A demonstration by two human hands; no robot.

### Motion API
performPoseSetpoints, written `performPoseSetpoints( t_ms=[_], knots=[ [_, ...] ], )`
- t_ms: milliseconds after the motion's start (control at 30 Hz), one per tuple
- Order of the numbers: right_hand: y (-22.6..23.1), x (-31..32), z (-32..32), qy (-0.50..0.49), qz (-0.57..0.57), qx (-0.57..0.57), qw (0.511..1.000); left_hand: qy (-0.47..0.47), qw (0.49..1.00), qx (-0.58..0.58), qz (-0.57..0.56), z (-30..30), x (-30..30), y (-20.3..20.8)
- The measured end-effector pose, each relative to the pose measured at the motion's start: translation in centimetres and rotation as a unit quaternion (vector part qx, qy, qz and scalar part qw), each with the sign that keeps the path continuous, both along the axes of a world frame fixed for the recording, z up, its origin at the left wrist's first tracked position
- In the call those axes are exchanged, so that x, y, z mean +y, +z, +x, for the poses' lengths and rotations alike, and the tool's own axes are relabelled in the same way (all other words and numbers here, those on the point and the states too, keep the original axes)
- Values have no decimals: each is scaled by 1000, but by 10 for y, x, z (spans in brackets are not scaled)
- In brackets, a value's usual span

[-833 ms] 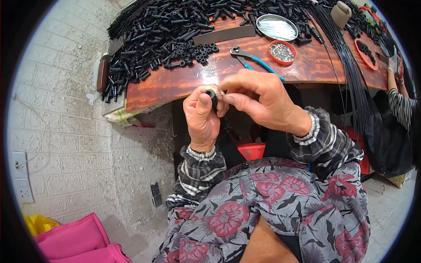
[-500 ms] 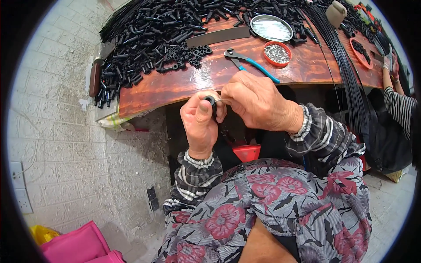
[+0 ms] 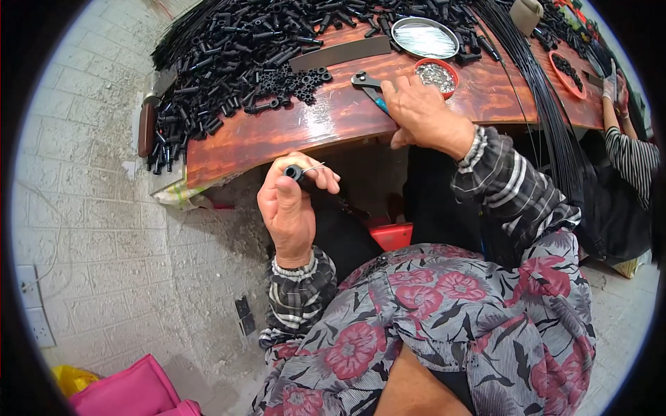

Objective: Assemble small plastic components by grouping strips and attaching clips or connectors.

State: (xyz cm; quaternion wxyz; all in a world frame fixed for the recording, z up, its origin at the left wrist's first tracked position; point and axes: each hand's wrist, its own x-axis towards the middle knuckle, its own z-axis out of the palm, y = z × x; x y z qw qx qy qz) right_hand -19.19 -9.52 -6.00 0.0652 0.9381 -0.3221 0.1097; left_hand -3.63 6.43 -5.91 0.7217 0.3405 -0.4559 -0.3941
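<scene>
My left hand [image 3: 286,215] is closed around a short black plastic tube fitting [image 3: 294,172], its round open end turned up. A thin pale wire [image 3: 313,168] sticks out beside that end, over my fingers. At the table's front edge, my right hand [image 3: 427,118] lies over a pair of pliers [image 3: 370,82] with teal handles, fingers curled on the handles and covering most of them. The pliers' dark jaws point left and rest on the wood.
Black fittings [image 3: 236,62] heap over the back left of the wooden table [image 3: 236,149]. Behind the pliers are a flat metal strip [image 3: 340,54], a round tray of wires [image 3: 424,39] and a red dish of small metal parts [image 3: 437,75]. Long black rods [image 3: 548,125] hang over the edge. A co-worker's hands [image 3: 614,90] work at far right.
My right hand has let go of the wire at the fitting and moved up and right onto the pliers. My left hand has shifted a little left and down with the fitting.
</scene>
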Motion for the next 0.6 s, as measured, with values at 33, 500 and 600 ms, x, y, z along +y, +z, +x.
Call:
performPoseSetpoints(
  t_ms=[33,500,600],
  knots=[
    [-4,2,2,-31,-42,21,998,9,1000,6,3,1,2,-2],
    [11,77,-16,72,340,-197,917,41,993,110,-2,1,-12,-7],
    [2,80,-12,115,274,-220,929,55,993,99,14,-1,-11,-6]
  ],
)
